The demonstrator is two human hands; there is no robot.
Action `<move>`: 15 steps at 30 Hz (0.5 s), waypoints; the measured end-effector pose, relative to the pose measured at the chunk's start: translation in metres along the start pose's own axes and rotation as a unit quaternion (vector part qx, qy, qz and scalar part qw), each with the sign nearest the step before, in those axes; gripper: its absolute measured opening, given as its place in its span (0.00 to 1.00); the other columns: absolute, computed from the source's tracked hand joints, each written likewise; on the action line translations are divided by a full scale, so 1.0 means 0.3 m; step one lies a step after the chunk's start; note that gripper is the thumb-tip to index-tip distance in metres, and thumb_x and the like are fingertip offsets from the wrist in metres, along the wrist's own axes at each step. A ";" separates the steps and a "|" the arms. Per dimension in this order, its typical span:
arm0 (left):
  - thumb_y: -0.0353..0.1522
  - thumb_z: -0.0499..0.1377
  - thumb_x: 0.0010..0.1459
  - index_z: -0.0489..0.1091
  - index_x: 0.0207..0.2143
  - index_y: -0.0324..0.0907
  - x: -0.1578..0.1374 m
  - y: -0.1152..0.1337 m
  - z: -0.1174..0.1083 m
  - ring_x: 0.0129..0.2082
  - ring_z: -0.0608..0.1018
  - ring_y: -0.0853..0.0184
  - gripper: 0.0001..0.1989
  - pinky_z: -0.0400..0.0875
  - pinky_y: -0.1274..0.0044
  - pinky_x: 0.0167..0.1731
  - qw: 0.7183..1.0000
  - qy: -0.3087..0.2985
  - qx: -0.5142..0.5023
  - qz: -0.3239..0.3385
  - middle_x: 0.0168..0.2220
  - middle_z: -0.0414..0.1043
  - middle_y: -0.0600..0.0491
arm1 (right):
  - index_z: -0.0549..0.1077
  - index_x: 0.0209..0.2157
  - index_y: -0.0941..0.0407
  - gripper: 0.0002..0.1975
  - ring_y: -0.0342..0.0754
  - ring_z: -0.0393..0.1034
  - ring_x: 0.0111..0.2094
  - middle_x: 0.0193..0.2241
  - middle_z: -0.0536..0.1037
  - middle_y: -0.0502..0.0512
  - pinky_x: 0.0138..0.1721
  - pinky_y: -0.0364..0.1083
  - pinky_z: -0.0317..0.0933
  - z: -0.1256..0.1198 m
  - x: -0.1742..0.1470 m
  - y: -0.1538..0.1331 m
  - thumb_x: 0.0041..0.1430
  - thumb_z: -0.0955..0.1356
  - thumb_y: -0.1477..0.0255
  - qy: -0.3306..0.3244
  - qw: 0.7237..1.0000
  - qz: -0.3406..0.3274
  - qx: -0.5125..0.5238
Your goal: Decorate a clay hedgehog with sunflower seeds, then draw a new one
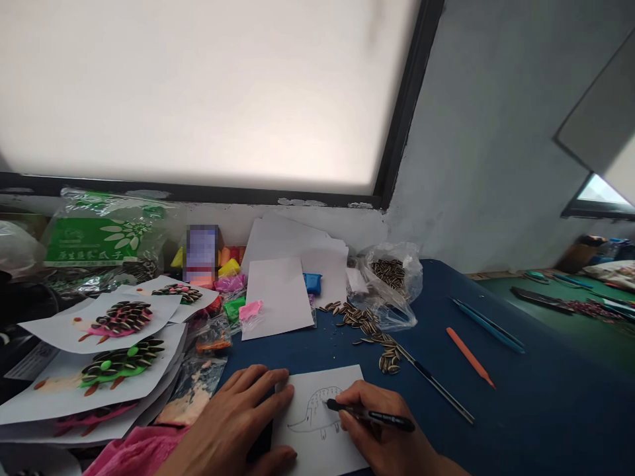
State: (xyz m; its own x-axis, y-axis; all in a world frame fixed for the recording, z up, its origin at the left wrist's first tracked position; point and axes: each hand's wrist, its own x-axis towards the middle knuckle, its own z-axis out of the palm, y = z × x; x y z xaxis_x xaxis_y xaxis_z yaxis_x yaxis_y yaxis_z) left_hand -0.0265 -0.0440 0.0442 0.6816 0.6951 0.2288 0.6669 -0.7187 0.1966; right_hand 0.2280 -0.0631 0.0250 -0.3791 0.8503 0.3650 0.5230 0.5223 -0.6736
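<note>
A small white sheet of paper (297,456) lies on the blue table in front of me, with a pen outline of a hedgehog drawn on it. My right hand (381,423) grips a black pen (391,420), its tip over the hedgehog's back, where short spine marks show. Flat at the sheet's left edge, my left hand (248,416) rests with fingers spread, the fingertips touching the paper. Beyond the sheet are loose sunflower seeds (357,318).
Left, finished hedgehog pictures of seeds and clay (122,320) are stacked. A seed bag (94,238), clay packets (233,307) and blank paper (278,291) stand behind. Right lie tweezers (489,324), an orange tool (470,357), a metal-tipped stick (436,383) and a plastic bag of seeds (389,274).
</note>
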 end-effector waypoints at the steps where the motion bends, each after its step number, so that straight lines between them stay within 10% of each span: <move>1: 0.39 0.65 0.55 0.74 0.51 0.44 -0.001 0.000 0.001 0.48 0.77 0.48 0.21 0.77 0.62 0.43 1.000 0.006 0.001 -0.001 0.54 0.74 0.47 | 0.72 0.35 0.58 0.07 0.42 0.62 0.19 0.23 0.73 0.51 0.21 0.40 0.55 0.000 0.000 0.000 0.61 0.62 0.73 -0.001 1.000 -0.002 0.001; 15: 0.39 0.65 0.55 0.73 0.51 0.46 0.006 0.009 -0.010 0.48 0.77 0.49 0.21 0.77 0.62 0.43 1.000 0.008 0.002 -0.003 0.54 0.74 0.48 | 0.72 0.35 0.58 0.08 0.42 0.62 0.20 0.23 0.72 0.51 0.21 0.40 0.55 -0.001 -0.003 -0.004 0.63 0.62 0.71 0.012 1.000 0.023 0.001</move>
State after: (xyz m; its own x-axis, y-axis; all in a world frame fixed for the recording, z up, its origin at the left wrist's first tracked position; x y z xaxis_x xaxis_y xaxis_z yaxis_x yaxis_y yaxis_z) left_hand -0.0243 -0.0446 0.0479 0.6730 0.6984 0.2436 0.6719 -0.7150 0.1934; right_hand 0.2280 -0.0646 0.0257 -0.3365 0.8752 0.3477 0.5389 0.4817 -0.6910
